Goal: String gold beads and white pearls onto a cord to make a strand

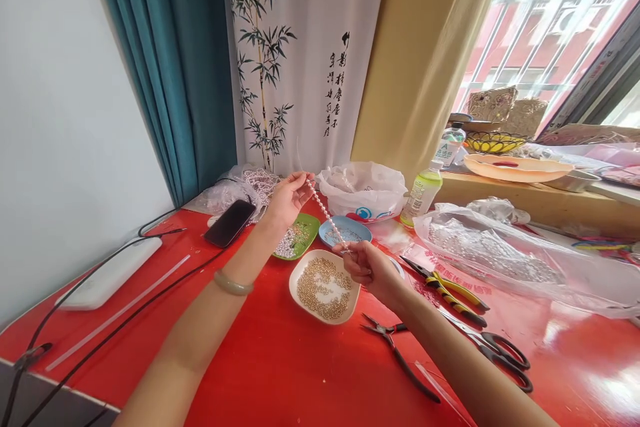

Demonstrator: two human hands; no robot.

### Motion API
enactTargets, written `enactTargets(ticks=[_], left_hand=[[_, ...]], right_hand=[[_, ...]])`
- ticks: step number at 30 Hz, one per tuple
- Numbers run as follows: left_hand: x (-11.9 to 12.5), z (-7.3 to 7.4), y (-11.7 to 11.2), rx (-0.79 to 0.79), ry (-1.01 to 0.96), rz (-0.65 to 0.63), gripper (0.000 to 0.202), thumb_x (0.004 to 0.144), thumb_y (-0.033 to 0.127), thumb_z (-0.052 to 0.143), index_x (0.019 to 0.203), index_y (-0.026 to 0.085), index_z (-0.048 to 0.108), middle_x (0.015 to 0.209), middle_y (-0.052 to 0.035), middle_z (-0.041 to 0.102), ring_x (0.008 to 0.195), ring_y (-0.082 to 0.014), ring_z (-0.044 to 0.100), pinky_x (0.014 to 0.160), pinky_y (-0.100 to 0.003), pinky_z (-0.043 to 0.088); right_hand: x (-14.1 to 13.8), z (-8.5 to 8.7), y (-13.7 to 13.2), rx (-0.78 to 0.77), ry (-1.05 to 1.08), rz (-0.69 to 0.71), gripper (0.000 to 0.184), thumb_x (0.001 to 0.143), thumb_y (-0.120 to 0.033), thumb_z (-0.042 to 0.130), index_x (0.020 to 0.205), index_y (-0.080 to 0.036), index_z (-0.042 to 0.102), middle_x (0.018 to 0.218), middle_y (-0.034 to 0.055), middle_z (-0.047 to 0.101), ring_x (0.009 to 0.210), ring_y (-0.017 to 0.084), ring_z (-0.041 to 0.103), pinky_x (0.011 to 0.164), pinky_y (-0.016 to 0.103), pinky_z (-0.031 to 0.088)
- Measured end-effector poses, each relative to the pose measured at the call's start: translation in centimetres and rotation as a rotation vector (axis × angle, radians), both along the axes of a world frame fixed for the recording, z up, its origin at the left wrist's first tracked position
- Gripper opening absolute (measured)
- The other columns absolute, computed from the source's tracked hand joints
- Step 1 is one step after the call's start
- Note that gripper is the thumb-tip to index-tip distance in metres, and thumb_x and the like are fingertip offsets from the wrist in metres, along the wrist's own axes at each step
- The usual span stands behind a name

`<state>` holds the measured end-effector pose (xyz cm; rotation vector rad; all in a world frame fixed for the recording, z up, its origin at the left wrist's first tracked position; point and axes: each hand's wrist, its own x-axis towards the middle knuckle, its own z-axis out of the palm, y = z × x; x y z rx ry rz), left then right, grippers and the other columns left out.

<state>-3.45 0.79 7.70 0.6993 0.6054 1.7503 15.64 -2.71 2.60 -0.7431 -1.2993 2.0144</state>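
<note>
A string of pearly pinkish beads (324,209) is stretched slantwise between my two hands above the dishes. My left hand (293,197) pinches its upper end, and a thin thread rises from there. My right hand (367,267) grips the lower end with bent fingers. Below lies a cream dish (295,290) of small gold beads. Behind it, a green dish (313,227) holds white and gold beads, partly behind my left wrist. A blue dish (363,225) with small pale pieces sits beneath the strand.
Black-handled pliers (385,331), yellow-black pliers (445,290) and scissors (495,347) lie right. A phone (230,223), white power bank (113,273) and cables are left. Plastic bags (363,187) and a green-labelled bottle (423,193) stand behind; a bag of beads (500,257) lies far right.
</note>
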Motion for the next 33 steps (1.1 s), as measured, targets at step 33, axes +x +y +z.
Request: enactTargets(ticks=[33], left_hand=[[0.50, -0.40, 0.25, 0.023, -0.117, -0.082, 0.022, 0.081, 0.002, 0.043, 0.066, 0.011, 0.056, 0.061, -0.0027, 0.061, 0.055, -0.0085, 0.061, 0.055, -0.017, 0.051]], right_hand=[[0.29, 0.71, -0.55, 0.136, -0.102, -0.048, 0.018, 0.067, -0.025, 0.042, 0.054, -0.016, 0.049, 0.039, -0.0100, 0.019, 0.039, 0.006, 0.009, 0.037, 0.021, 0.008]])
